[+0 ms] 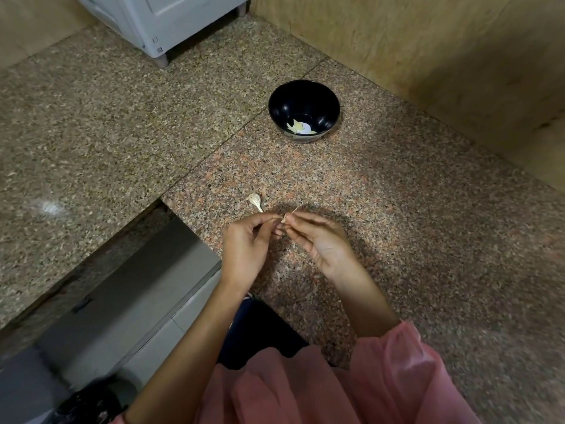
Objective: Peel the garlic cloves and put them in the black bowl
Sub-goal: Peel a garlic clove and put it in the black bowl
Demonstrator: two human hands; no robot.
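Both hands meet at one garlic clove (284, 219), the left hand (248, 240) and right hand (321, 240) each pinching it between thumb and fingertips, with a thin strip of papery skin (297, 209) lifting off just beyond the right fingertips. The clove is likely small, light and firm, its skin dry and brittle and the flesh beneath slippery, so it seems best pinched by its ends. Just beyond the left fingers a garlic piece (255, 201) with a stalk lies on the granite counter (428, 240); well beyond the grip stands the black bowl (330, 102), pale peeled cloves (298, 127) inside.
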